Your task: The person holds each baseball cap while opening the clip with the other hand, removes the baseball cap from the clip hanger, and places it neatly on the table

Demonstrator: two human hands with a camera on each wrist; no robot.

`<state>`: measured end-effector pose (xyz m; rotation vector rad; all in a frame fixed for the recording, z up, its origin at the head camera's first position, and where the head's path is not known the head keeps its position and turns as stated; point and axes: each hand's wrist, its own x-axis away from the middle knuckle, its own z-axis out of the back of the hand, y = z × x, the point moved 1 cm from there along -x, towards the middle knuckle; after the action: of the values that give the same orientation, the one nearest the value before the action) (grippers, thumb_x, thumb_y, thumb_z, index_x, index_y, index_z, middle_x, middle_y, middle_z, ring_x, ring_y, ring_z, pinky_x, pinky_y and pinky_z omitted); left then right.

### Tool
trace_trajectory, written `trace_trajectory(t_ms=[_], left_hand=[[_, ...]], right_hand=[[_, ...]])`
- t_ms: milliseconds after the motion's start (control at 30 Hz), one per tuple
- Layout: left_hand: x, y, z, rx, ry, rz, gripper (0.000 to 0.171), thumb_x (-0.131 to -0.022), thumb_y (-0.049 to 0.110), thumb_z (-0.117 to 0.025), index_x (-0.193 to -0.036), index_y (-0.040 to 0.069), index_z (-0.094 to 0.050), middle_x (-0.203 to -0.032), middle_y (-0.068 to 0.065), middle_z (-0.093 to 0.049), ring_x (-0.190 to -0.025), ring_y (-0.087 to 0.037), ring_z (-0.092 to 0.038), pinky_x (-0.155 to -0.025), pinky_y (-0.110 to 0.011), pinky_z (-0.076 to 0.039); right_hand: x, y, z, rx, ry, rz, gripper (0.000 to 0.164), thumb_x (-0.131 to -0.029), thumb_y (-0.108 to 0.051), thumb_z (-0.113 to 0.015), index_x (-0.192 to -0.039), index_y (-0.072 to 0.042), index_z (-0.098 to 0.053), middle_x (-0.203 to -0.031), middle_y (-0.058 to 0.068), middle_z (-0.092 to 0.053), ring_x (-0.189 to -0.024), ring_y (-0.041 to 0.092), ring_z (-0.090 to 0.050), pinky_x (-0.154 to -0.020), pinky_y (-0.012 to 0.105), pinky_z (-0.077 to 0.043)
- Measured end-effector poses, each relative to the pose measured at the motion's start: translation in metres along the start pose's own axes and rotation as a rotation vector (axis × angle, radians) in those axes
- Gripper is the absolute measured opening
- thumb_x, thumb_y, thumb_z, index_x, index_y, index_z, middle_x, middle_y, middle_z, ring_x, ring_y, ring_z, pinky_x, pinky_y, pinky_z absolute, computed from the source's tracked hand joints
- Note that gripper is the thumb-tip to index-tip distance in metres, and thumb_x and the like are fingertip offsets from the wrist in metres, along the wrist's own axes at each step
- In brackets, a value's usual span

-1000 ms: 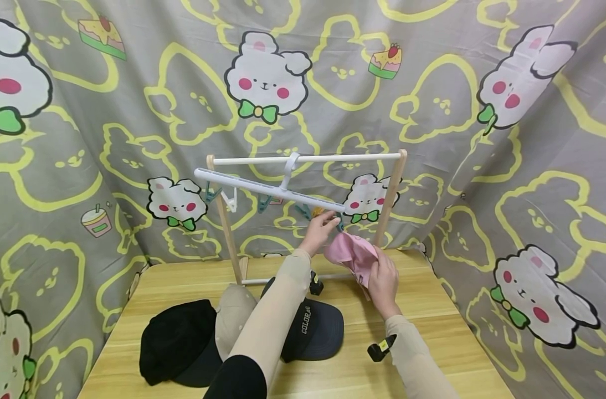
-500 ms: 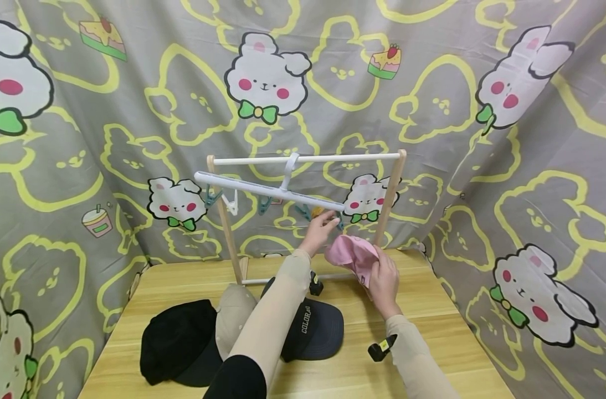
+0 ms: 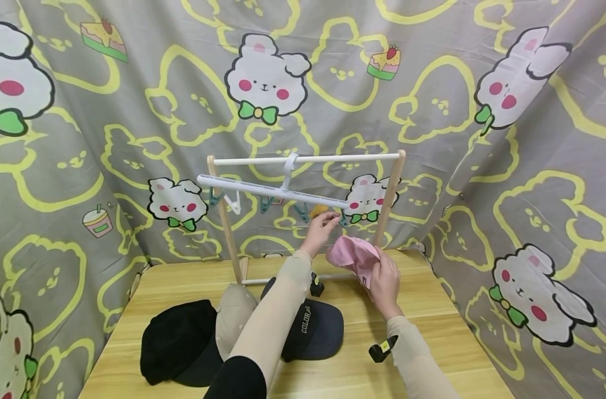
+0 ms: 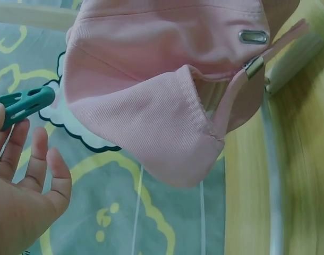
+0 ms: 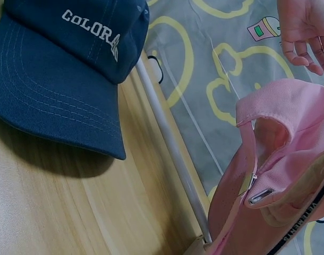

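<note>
My left hand [image 3: 319, 234] pinches the teal clip [image 3: 343, 218] at the right end of a pale lavender hanger [image 3: 253, 187]. In the left wrist view the clip [image 4: 33, 102] sits between thumb and forefinger, while the other fingers are spread loosely. My right hand [image 3: 385, 281] grips a pink cap [image 3: 354, 256] by its right side, just below the clip and apart from it. The cap's back opening and metal strap buckle [image 4: 253, 68] show in the left wrist view. In the right wrist view, the cap [image 5: 310, 114] hangs below the left hand's fingers.
The hanger hooks over the white bar [image 3: 348, 158] of a wooden rack [image 3: 228, 238], with other teal clips and a white clip [image 3: 231, 202] along it. On the table [image 3: 363, 366] lie a black cap [image 3: 178, 338], a beige cap [image 3: 233, 313] and a navy cap [image 3: 320, 330].
The pink cap's top, which reached up to the clip, now sits slightly below it. The hanger has levelled a little and shifted slightly right. The right hand has lowered very slightly.
</note>
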<state>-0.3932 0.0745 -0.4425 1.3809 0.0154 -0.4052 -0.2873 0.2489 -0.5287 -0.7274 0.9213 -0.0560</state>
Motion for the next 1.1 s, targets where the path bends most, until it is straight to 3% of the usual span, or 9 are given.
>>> trace_trajectory(t_ms=[300, 533, 633, 800, 867, 1100], left_hand=[[0.002, 0.003, 0.001, 0.041, -0.009, -0.004, 0.037, -0.101, 0.022, -0.053, -0.131, 0.001, -0.058, -0.13, -0.018, -0.06, -0.115, -0.033, -0.058, -0.1, -0.045, -0.05], [0.022, 0.037, 0.009, 0.051, -0.028, -0.013, 0.035, -0.101, 0.012, -0.051, -0.13, -0.007, -0.055, -0.126, -0.025, -0.058, -0.113, -0.039, -0.059, -0.099, -0.043, -0.051], [0.024, 0.04, 0.009, 0.058, -0.026, -0.02, 0.035, -0.101, 0.012, -0.051, -0.13, -0.007, -0.054, -0.125, -0.026, -0.059, -0.11, -0.037, -0.06, -0.1, -0.047, -0.05], [0.009, 0.014, 0.004, 0.082, 0.004, -0.021, 0.036, -0.1, 0.019, -0.053, -0.131, -0.001, -0.057, -0.127, -0.024, -0.059, -0.106, -0.033, -0.062, -0.098, -0.048, -0.051], [0.003, 0.002, 0.002, 0.082, 0.018, -0.019, 0.036, -0.1, 0.022, -0.055, -0.13, 0.002, -0.058, -0.126, -0.021, -0.061, -0.104, -0.03, -0.063, -0.095, -0.042, -0.053], [0.009, 0.0, 0.009, 0.083, 0.031, -0.025, 0.035, -0.097, 0.022, -0.059, -0.126, 0.002, -0.062, -0.122, -0.016, -0.065, -0.102, -0.025, -0.064, -0.087, -0.03, -0.054]], right_hand=[[0.0, -0.002, 0.002, 0.001, 0.004, 0.0, 0.039, -0.089, 0.002, -0.049, -0.125, -0.006, -0.063, -0.117, 0.021, -0.067, -0.103, 0.043, -0.061, -0.084, 0.058, -0.045], [0.001, -0.003, 0.002, 0.007, 0.015, 0.006, 0.038, -0.089, 0.003, -0.05, -0.123, -0.005, -0.064, -0.115, 0.021, -0.068, -0.101, 0.043, -0.061, -0.081, 0.057, -0.045], [0.001, -0.003, 0.002, 0.009, 0.022, 0.01, 0.038, -0.088, 0.002, -0.05, -0.123, -0.005, -0.064, -0.115, 0.021, -0.068, -0.101, 0.043, -0.062, -0.08, 0.057, -0.045], [0.001, -0.004, 0.002, 0.012, 0.022, 0.008, 0.038, -0.089, 0.002, -0.05, -0.123, -0.006, -0.064, -0.115, 0.021, -0.068, -0.101, 0.043, -0.062, -0.08, 0.056, -0.045], [0.001, -0.004, 0.002, 0.012, 0.02, 0.007, 0.038, -0.089, 0.002, -0.05, -0.123, -0.006, -0.064, -0.114, 0.021, -0.068, -0.101, 0.043, -0.062, -0.08, 0.057, -0.045], [0.001, -0.004, 0.003, -0.001, 0.009, -0.003, 0.038, -0.09, 0.001, -0.05, -0.125, -0.007, -0.064, -0.116, 0.021, -0.067, -0.102, 0.043, -0.061, -0.085, 0.058, -0.045]])
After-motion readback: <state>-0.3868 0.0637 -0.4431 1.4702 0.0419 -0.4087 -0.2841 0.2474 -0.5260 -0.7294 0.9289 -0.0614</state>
